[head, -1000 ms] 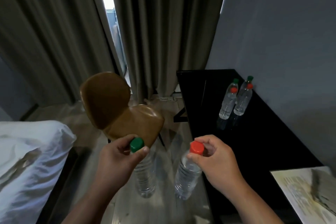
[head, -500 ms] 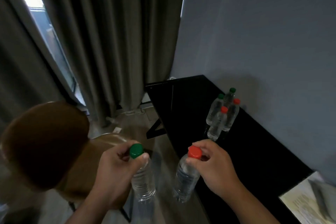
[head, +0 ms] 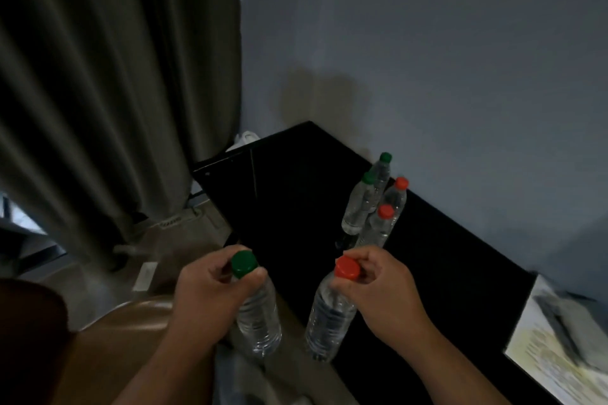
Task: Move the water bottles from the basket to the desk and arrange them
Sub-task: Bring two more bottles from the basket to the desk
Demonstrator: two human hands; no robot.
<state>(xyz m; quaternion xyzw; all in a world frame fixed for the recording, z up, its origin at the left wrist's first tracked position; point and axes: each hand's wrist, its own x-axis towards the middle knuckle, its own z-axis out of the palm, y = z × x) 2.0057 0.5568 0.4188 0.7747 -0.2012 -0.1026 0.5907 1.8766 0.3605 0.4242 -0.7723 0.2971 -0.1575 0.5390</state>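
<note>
My left hand grips the neck of a clear water bottle with a green cap, which hangs upright in the air. My right hand pinches the neck of a red-capped bottle, hanging over the front edge of the black desk. Several bottles stand clustered on the desk by the wall: two green-capped and two red-capped. The basket is out of view.
A brown chair is at the lower left, below my left arm. Grey curtains hang at the left and a grey wall runs behind the desk. A printed sheet with a dark object lies at the desk's right end.
The view has swung right and closer to the desk; the chair slid to the lower left. Both hands still hold their bottles, now nearer the desk's front edge and the standing cluster.
</note>
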